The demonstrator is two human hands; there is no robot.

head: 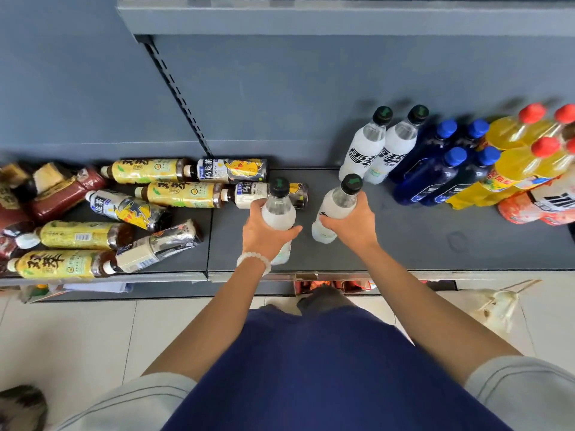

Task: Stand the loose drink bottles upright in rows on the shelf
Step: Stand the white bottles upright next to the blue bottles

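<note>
My left hand (267,231) grips a white drink bottle with a black cap (278,209), held upright over the grey shelf (420,237). My right hand (351,223) grips a second white bottle (337,200), also upright, a little to the right. Two matching white bottles (382,147) stand at the back of the shelf, beside upright blue bottles (441,166) and orange-yellow bottles with red caps (525,150). To the left, several yellow-label tea bottles (183,194) and dark bottles with a cartoon label (233,171) lie on their sides.
Red-brown packets (62,194) are piled at the far left of the shelf. A slotted upright post (174,88) divides the back panel. An upper shelf edge (311,17) overhangs. Tiled floor lies below, with a light plastic bag (497,303) at the right.
</note>
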